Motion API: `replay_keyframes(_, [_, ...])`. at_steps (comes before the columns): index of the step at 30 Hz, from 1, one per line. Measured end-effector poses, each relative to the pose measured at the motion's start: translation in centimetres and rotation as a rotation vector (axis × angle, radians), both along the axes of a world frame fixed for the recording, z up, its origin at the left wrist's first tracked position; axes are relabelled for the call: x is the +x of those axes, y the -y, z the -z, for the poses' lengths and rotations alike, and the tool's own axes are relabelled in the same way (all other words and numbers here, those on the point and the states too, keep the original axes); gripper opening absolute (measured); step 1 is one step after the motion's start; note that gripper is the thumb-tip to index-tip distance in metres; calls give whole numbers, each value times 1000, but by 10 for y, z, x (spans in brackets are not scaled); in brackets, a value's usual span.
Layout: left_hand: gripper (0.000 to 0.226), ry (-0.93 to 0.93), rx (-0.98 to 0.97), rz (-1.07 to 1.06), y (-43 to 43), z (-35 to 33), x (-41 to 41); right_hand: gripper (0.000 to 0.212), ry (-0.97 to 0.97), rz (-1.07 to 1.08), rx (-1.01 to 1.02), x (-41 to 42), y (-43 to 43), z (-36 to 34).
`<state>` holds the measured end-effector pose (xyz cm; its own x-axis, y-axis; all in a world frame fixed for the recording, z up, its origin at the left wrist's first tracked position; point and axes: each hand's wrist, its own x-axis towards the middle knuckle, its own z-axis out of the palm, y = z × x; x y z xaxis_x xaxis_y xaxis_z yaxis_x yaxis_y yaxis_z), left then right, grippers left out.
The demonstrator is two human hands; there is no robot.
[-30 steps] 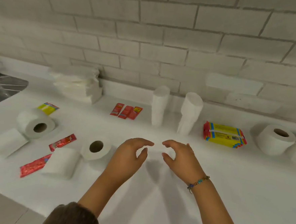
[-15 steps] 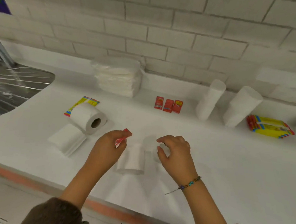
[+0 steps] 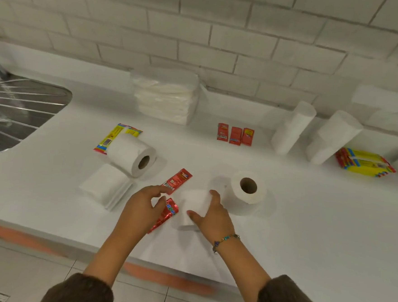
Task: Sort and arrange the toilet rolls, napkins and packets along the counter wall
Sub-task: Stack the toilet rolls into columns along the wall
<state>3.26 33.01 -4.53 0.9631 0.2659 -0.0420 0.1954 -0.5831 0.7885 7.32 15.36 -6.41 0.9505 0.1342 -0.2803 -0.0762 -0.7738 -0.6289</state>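
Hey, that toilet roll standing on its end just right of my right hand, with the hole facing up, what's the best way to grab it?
Probably from above: the upright toilet roll stands on its flat end with the core hole open upward. Span the curved sides with your right hand, or hook fingers into the core. Its right side is clear counter, so come from there; the folded napkin crowds its left.

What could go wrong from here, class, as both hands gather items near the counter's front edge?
1. The shiny red packet under the left hand lies near the counter edge and might slide off.
2. The right hand, grasping the folded napkin, could nudge the toilet roll beside it, which may roll.
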Motion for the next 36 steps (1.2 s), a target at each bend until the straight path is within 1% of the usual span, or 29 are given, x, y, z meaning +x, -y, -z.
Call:
replay_keyframes(2, [25,5,17,-3,-4,-2,0,90,-73,55,76,5,-3,1])
replay_keyframes(5, [25,59,54,7,-15,-3,8,85,-98,90,219,9,-8,-2])
replay_keyframes(9, [30,194,197,2,-45,-2,42,82,73,97,294,11,-10,-17])
replay_keyframes(11, [35,174,310,-32,-61,-3,62,82,154,133,337,14,-7,-32])
replay_keyframes(14, [59,69,510,-56,-80,1,88,80,241,195,409,20,2,-55])
replay_keyframes(16, [70,-6,556,-81,-87,7,100,76,282,235,453,24,10,-66])
replay_keyframes(18, [74,-87,555,-86,-90,9,107,71,324,265,461,26,17,-73])
replay_keyframes(20, [71,-157,541,-77,-90,9,110,65,361,284,442,26,23,-75])
replay_keyframes(21, [69,-159,541,-75,-89,10,110,63,380,288,424,26,25,-76])
replay_keyframes(24, [64,-124,569,-105,-88,8,109,59,407,305,401,24,31,-76])
replay_keyframes(26, [63,-99,543,-142,-90,7,110,61,386,319,427,24,35,-77])
replay_keyframes(28, [59,-66,493,-166,-91,6,113,67,360,335,465,23,39,-80])
replay_keyframes(32, [38,33,356,-219,-88,-6,118,76,406,344,518,21,52,-89])
replay_keyframes(36, [32,154,259,-202,-67,-38,118,74,468,408,578,17,74,-97])
